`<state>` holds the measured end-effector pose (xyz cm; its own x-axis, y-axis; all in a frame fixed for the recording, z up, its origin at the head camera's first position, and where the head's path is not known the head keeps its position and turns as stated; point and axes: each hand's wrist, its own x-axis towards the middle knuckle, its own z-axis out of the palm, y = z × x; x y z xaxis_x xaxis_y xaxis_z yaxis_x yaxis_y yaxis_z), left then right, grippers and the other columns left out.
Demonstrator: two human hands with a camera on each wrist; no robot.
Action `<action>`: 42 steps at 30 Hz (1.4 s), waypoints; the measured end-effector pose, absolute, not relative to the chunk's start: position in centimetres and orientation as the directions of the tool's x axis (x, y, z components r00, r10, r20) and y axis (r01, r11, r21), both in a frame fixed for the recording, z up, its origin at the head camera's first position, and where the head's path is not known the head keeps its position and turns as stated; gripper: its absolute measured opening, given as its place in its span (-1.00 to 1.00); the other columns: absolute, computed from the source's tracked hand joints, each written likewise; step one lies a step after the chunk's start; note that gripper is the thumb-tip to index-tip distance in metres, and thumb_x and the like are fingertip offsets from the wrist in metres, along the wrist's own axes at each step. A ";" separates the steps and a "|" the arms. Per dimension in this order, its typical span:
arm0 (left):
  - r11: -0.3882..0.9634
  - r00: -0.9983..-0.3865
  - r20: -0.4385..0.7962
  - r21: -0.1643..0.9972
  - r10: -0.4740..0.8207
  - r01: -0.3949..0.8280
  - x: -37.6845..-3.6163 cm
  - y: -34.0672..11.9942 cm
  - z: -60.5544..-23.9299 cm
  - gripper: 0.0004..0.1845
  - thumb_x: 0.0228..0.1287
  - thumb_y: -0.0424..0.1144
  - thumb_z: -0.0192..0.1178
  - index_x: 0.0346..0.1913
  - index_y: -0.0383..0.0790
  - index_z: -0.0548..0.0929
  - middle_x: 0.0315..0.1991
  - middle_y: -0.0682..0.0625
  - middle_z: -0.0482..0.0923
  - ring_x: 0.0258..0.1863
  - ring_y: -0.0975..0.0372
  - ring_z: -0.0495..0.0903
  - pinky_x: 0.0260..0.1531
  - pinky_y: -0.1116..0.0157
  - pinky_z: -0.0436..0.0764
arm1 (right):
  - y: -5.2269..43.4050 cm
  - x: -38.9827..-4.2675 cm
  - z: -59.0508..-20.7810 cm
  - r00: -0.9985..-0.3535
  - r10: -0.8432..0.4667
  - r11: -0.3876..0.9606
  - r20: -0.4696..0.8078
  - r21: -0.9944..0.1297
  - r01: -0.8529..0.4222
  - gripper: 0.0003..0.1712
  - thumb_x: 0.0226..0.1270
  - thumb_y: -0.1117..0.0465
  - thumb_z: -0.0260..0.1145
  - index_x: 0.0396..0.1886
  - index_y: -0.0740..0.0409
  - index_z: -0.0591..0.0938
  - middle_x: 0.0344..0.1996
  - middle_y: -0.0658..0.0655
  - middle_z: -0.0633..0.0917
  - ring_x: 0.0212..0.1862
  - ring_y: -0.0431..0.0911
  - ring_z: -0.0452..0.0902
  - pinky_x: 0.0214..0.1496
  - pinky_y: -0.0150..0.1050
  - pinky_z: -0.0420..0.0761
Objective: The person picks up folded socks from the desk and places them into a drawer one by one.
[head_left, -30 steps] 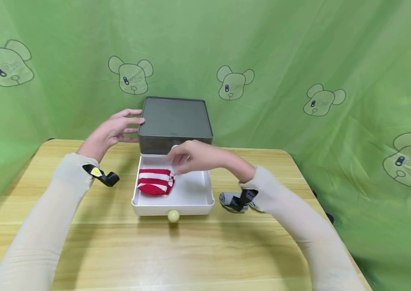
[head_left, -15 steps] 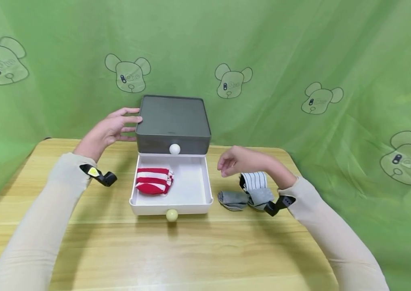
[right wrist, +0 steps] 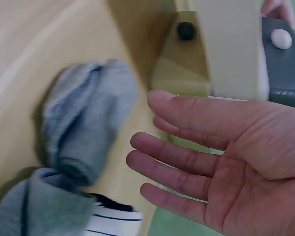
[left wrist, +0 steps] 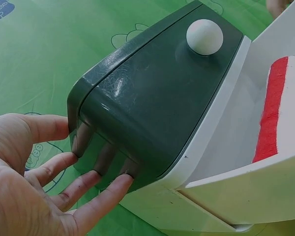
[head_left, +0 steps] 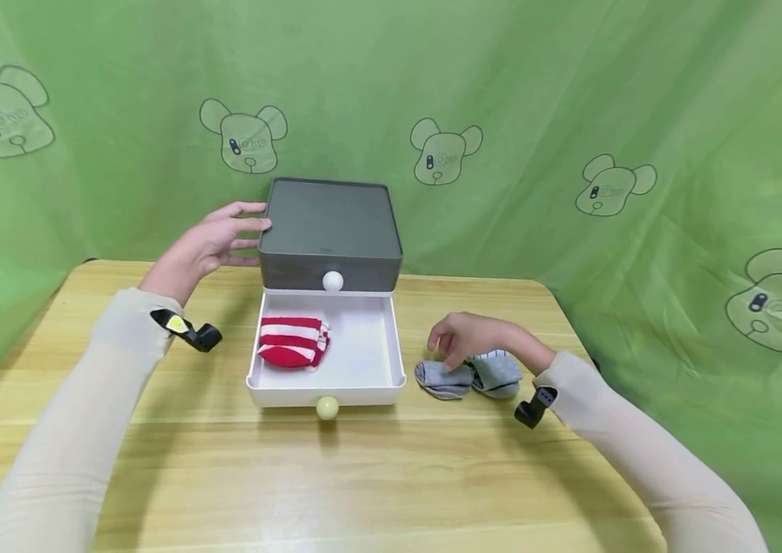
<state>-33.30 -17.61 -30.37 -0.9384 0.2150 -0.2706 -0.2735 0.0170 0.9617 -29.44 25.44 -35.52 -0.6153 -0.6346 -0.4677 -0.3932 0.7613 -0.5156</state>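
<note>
Down with the right hand point(right wrist: 236, 162), loosely spread, holding nothing, plain only from its own wrist; closer than half a second ago to the grey rolled sock point(right wrist: 91, 123) on the table point(head_left: 398, 476). Touching the dark cabinet point(left wrist: 142, 93) with the left hand point(left wrist: 32, 191), straight-fingered, gripping nothing. From the head, nearly masking the striped sock point(right wrist: 115, 221); with the red-and-white sock point(head_left: 290, 340), in the white drawer point(head_left: 370, 397), cropped at the left wrist.

Right hand point(head_left: 468, 336) gone from above white drawer point(head_left: 363, 349), swung rightward, lowered near rolled grey sock point(head_left: 442, 382).
</note>
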 end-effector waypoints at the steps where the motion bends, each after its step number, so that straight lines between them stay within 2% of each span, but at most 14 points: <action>1: 0.016 -0.938 -0.269 0.962 0.216 -0.273 -33.3 -17.6 -30.4 -0.26 0.50 -0.20 0.18 0.61 0.02 0.10 0.20 0.10 0.41 0.58 -0.11 0.13 0.51 -0.13 0.34 | 25.5 -29.4 -35.8 -0.616 -0.627 0.768 -0.477 -0.507 -0.391 -0.56 0.17 0.40 0.50 0.04 0.43 0.62 -0.11 0.34 0.76 -0.08 -0.02 0.71 -0.04 -0.23 0.77; 6: 0.007 -0.937 -0.273 0.961 0.217 -0.278 -33.3 -17.6 -30.4 -0.26 0.49 -0.20 0.20 0.61 0.02 0.11 0.14 0.13 0.43 0.58 -0.11 0.13 0.51 -0.14 0.33 | 25.6 -29.2 -37.0 -0.614 -0.618 0.782 -0.491 -0.465 -0.415 -0.57 0.12 0.42 0.52 0.02 0.37 0.65 -0.14 0.25 0.77 -0.06 0.00 0.71 -0.04 -0.22 0.76; 13: 0.006 -0.940 -0.267 0.962 0.211 -0.272 -33.4 -17.8 -30.4 -0.27 0.49 -0.20 0.19 0.61 0.01 0.12 0.13 0.13 0.42 0.58 -0.12 0.13 0.48 -0.13 0.37 | 25.4 -29.0 -38.1 -0.638 -0.607 0.791 -0.474 -0.445 -0.421 -0.63 0.05 0.45 0.54 -0.10 0.30 0.71 -0.28 0.14 0.76 -0.25 -0.15 0.61 -0.23 -0.35 0.66; 18: 0.020 -0.941 -0.266 0.963 0.211 -0.268 -33.4 -17.7 -30.3 -0.27 0.50 -0.20 0.18 0.61 0.01 0.12 0.25 0.07 0.38 0.58 -0.12 0.12 0.48 -0.13 0.38 | 25.4 -28.9 -38.6 -0.638 -0.618 0.783 -0.459 -0.434 -0.446 -0.69 0.01 0.43 0.55 -0.18 0.31 0.73 -0.36 0.12 0.74 -0.37 -0.21 0.51 -0.33 -0.41 0.57; 22: 0.025 -0.941 -0.265 0.964 0.211 -0.266 -33.5 -17.7 -30.3 -0.26 0.49 -0.19 0.19 0.61 0.01 0.11 0.40 -0.01 0.32 0.58 -0.12 0.11 0.48 -0.13 0.38 | 25.5 -29.0 -38.9 -0.633 -0.619 0.780 -0.465 -0.460 -0.424 -0.69 -0.01 0.44 0.57 -0.23 0.28 0.68 -0.36 0.10 0.70 -0.34 -0.20 0.48 -0.30 -0.41 0.57; 24: 0.023 -0.940 -0.269 0.962 0.209 -0.270 -33.5 -17.7 -30.3 -0.27 0.49 -0.20 0.19 0.61 0.01 0.13 0.41 -0.02 0.31 0.58 -0.11 0.13 0.48 -0.13 0.39 | 25.6 -29.0 -39.1 -0.623 -0.624 0.774 -0.471 -0.482 -0.411 -0.68 -0.01 0.44 0.56 -0.25 0.27 0.65 -0.34 0.09 0.68 -0.31 -0.19 0.47 -0.27 -0.40 0.56; 27: 0.018 -0.939 -0.270 0.962 0.210 -0.273 -33.4 -17.8 -30.3 -0.27 0.49 -0.19 0.19 0.61 0.00 0.12 0.33 0.03 0.36 0.58 -0.11 0.13 0.48 -0.13 0.39 | 25.6 -29.1 -39.2 -0.623 -0.627 0.768 -0.468 -0.507 -0.392 -0.67 0.01 0.44 0.56 -0.24 0.26 0.61 -0.33 0.08 0.65 -0.29 -0.17 0.45 -0.25 -0.39 0.55; 33: 0.017 -0.939 -0.268 0.962 0.215 -0.271 -33.4 -17.8 -30.3 -0.26 0.49 -0.20 0.19 0.61 0.01 0.12 0.14 0.13 0.42 0.57 -0.11 0.14 0.49 -0.13 0.37 | 25.6 -29.2 -39.5 -0.636 -0.624 0.764 -0.454 -0.523 -0.377 -0.66 0.06 0.40 0.56 -0.15 0.30 0.65 -0.25 0.11 0.71 -0.22 -0.16 0.55 -0.16 -0.37 0.64; 42: 0.024 -0.937 -0.267 0.963 0.226 -0.269 -33.2 -17.8 -30.2 -0.25 0.50 -0.20 0.18 0.62 0.02 0.09 0.14 0.11 0.44 0.57 -0.11 0.15 0.49 -0.13 0.36 | 25.6 -29.5 -39.1 -0.619 -0.636 0.754 -0.461 -0.539 -0.375 -0.69 0.08 0.37 0.55 -0.14 0.27 0.70 -0.25 0.09 0.73 -0.23 -0.17 0.57 -0.18 -0.36 0.65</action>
<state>-33.21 -17.84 -30.23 -0.9368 0.2256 -0.2674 -0.2689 0.0243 0.9629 -29.51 25.60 -39.10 -0.6186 -0.6364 -0.4608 -0.3749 0.7545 -0.5387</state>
